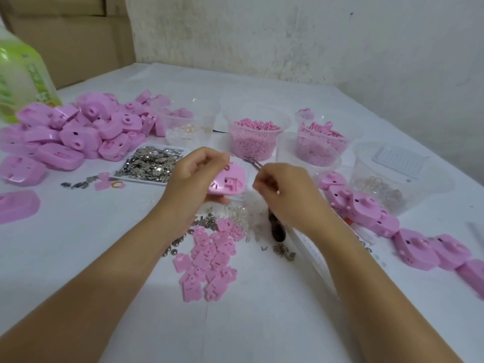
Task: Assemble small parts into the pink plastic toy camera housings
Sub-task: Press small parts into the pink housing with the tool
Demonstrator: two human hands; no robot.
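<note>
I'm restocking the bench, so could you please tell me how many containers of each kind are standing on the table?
Clear plastic tubs: 5
White tray of metal pieces: 1
Green-labelled bottle: 1
Total: 7
</note>
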